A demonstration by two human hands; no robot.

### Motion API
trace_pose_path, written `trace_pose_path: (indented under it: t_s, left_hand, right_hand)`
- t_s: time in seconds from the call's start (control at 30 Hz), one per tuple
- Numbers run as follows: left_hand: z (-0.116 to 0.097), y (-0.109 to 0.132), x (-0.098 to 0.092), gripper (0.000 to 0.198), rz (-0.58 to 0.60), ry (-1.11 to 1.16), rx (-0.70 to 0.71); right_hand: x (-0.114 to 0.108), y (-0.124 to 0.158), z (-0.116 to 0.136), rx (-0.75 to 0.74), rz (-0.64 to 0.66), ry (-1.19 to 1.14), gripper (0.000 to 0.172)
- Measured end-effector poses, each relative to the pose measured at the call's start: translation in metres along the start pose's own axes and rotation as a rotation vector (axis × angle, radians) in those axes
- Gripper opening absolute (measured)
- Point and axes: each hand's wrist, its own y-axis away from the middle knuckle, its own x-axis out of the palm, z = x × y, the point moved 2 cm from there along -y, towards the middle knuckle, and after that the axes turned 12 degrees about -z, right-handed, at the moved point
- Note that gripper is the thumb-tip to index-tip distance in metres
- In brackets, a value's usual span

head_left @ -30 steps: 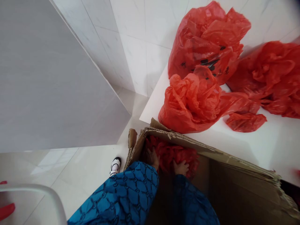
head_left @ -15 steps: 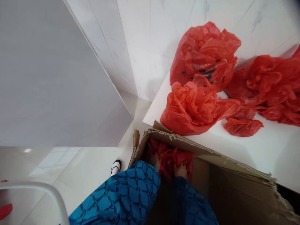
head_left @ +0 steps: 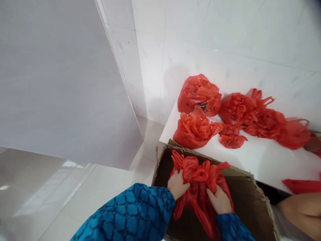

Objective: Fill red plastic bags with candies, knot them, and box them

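Observation:
Both my hands grip a crumpled bunch of red plastic bags [head_left: 198, 174] held above an open cardboard box [head_left: 248, 197]. My left hand [head_left: 177, 184] is closed on the bunch's left side. My right hand [head_left: 220, 200] is closed on its right side. Loose ends of the bags hang down into the box between my blue patterned sleeves. The box stands on the floor against a white table [head_left: 260, 160].
Several more red plastic bags [head_left: 198, 93] lie crumpled on the white table along the tiled wall. Another person's arm [head_left: 301, 211] shows at the lower right. A grey panel [head_left: 62, 83] stands to the left over a glossy tiled floor [head_left: 75, 190].
My hands have risen out of the box, lifting the bunch of red bags up above its rim. The view has pulled back and shifted, so the table's bags look smaller.

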Motion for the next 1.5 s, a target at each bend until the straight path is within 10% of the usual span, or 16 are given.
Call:
trace_pose_path:
  t_s: [0.13, 0.27, 0.6, 0.83, 1.13, 1.5]
  left_hand:
    - [-0.012, 0.063, -0.061, 0.063, -0.071, 0.072, 0.181]
    - [0.031, 0.128, -0.128, 0.054, -0.162, 0.119, 0.262]
    - [0.286, 0.329, -0.288, 0.029, -0.661, 0.058, 0.061]
    - [0.401, 0.434, -0.362, 0.037, -0.832, 0.073, -0.181]
    - [0.52, 0.43, -0.459, 0.038, -0.944, 0.178, -0.302]
    - [0.668, 0.348, -0.666, 0.038, -1.0, 0.12, -0.394]
  right_hand:
    - [-0.048, 0.063, 0.047, -0.079, -0.198, 0.06, 0.046]
    - [-0.043, 0.131, 0.121, -0.28, -0.237, -0.035, 0.042]
    - [0.138, 0.313, 0.348, -0.568, 0.098, -0.277, 0.042]
    - [0.243, 0.412, 0.459, -0.765, 0.354, -0.34, 0.039]
    - [0.346, 0.437, 0.602, -0.894, 0.421, -0.187, 0.027]
    - [0.472, 0.417, 0.855, -0.972, 0.442, -0.203, 0.027]
